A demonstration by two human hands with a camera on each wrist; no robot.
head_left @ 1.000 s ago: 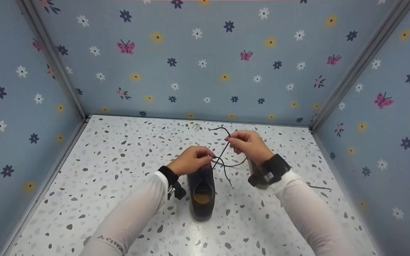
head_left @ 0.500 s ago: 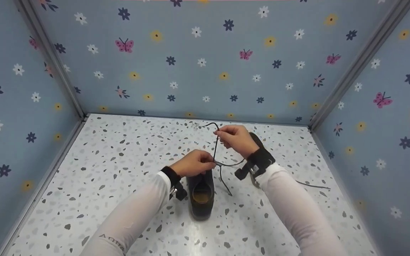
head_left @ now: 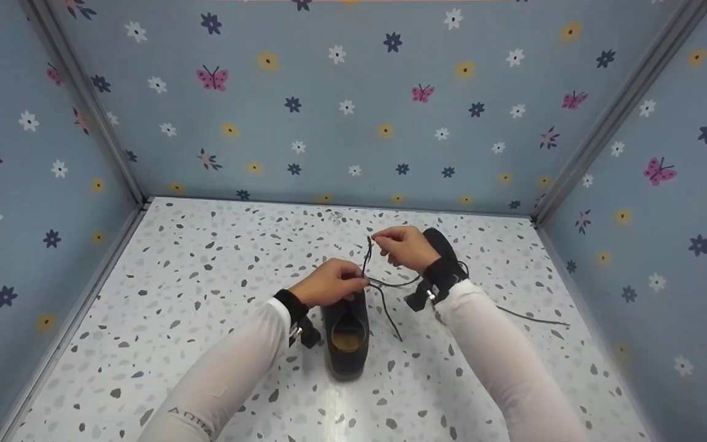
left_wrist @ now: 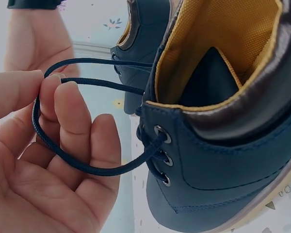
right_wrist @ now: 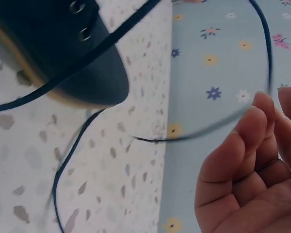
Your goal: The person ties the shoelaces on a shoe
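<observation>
Left hand (head_left: 332, 283): centre of the frame, above the near shoe's toe end; thumb and forefinger pinch a bend of the lace (left_wrist: 87, 168), other fingers loosely bent and close together — probably to keep the loop from slipping while the far side is worked.
Near shoe (head_left: 348, 365): upright on the floor, lower centre, toe toward the back panel; likely set square to the person so both hands can meet over its eyelets, though the left hand hides the toe and lacing in the head view.
Lace: runs from the eyelets to the pinch; one length rises toward the right hand, perhaps held up for room, and another hangs at lower centre.
Right hand (head_left: 407, 248): right of centre, thumb and forefinger tips at the raised lace; whether they pinch it I cannot tell.
Floor (head_left: 206, 245): white with grey flecks, under both shoes.
Back panel (head_left: 323, 80): flowered, across the top.
Right wrist strap (head_left: 445, 276): with its camera and the sleeve, it blocks the second shoe's lower part.
Second shoe (head_left: 440, 242): just beside the right hand, right of centre.
Loose lace end (head_left: 531, 318): on the floor at lower right — its other end goes under the sleeve, source hidden.
</observation>
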